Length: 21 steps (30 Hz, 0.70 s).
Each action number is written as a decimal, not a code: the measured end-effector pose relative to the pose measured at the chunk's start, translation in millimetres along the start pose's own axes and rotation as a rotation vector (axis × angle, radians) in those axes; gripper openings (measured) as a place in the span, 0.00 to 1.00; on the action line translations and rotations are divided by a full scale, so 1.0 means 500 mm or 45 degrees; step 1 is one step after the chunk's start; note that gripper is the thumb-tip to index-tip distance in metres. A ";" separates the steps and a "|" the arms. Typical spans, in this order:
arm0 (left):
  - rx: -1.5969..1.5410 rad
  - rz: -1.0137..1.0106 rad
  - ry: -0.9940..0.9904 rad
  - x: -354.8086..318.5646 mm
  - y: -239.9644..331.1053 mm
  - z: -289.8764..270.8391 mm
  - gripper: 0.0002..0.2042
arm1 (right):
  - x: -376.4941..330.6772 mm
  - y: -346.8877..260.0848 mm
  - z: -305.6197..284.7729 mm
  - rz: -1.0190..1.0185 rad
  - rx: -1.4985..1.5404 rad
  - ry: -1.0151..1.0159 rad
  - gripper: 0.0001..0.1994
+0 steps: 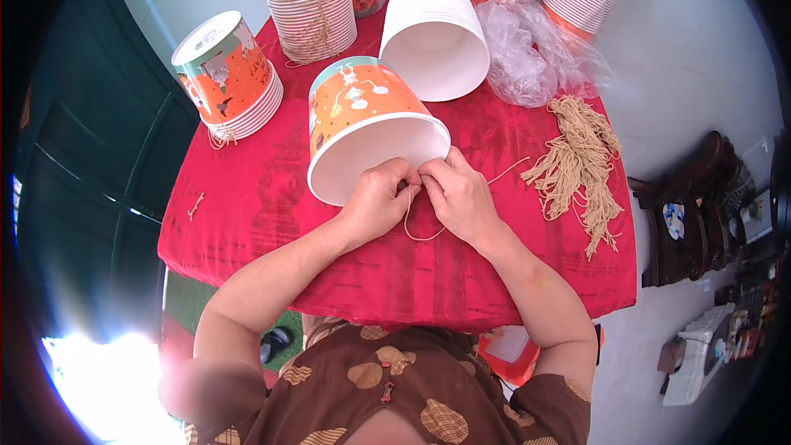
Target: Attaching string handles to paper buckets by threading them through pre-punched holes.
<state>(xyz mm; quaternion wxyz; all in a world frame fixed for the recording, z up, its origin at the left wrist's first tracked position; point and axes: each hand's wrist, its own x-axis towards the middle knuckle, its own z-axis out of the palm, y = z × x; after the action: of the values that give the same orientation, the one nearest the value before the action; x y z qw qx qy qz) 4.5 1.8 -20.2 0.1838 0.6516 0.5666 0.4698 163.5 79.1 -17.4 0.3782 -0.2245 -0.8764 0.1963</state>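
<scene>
An orange paper bucket point(362, 103) with a teal band and cartoon figures lies tipped in front of me, its white mouth facing me. Right at the lower edge of that mouth, my left hand point(379, 199) and my right hand point(463, 202) meet, fingertips pinched together on a thin strand of tan twine point(424, 239). Part of the strand loops down below the fingers; one end trails out past the right hand over the red cloth. Whether the twine passes through the bucket wall is hidden by the fingers.
A red cloth covers the table point(272, 222). A bundle of twine point(577, 169) lies right, a short twine scrap point(196, 206) left. Beyond stand white nested buckets point(432, 29), an orange bucket stack point(227, 74), a tall tied stack point(309, 8) and crumpled clear plastic point(527, 49).
</scene>
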 end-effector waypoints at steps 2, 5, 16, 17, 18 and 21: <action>0.044 0.026 0.001 0.004 0.003 -0.001 0.05 | 0.000 0.000 0.001 0.017 0.000 -0.006 0.03; 0.094 0.009 -0.020 0.013 0.009 -0.009 0.05 | 0.003 -0.002 0.002 0.068 0.040 -0.013 0.02; -0.001 -0.192 -0.084 0.019 0.006 -0.024 0.06 | 0.007 0.006 -0.010 0.211 0.289 -0.136 0.02; -0.084 -0.335 -0.137 0.022 0.009 -0.028 0.06 | 0.007 0.008 -0.010 0.211 0.289 -0.137 0.02; -0.167 -0.479 -0.189 0.024 0.012 -0.031 0.06 | 0.006 0.012 -0.010 0.197 0.301 -0.155 0.02; -0.248 -0.514 -0.189 0.025 0.014 -0.034 0.06 | 0.004 0.012 -0.010 0.167 0.321 -0.193 0.02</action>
<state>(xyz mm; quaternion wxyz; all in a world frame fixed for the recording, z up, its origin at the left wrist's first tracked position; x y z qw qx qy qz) -6.5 6.2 -1.1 0.3773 0.5369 0.6223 0.4267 167.5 85.8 -16.1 0.3226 -0.2167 -0.8542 0.3454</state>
